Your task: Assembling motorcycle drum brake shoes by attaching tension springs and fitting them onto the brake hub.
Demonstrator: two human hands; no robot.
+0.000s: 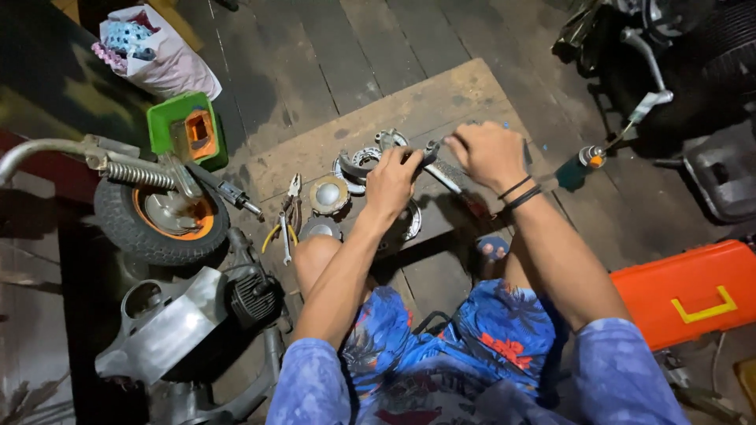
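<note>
Wooden board (441, 98): far edge and right corner open. Left edge crowded by pliers (290, 212), round caps (328, 194), small wheel (161, 216).

Both bare arms reach forward. The left hand (391, 182) is curled closed, knuckles up; the right hand (487, 153) is clenched just beside it, two dark bands on its wrist.

Orange toolbox (693, 291) with yellow handle, right. Green box (187, 130) with orange inside, far left. Black tyre (157, 220), orange rim. Blue shorts (472, 338), red flower pattern. Yellow-handled pliers (285, 220). Black wristbands (517, 193). Pale wooden board (409, 110).
</note>
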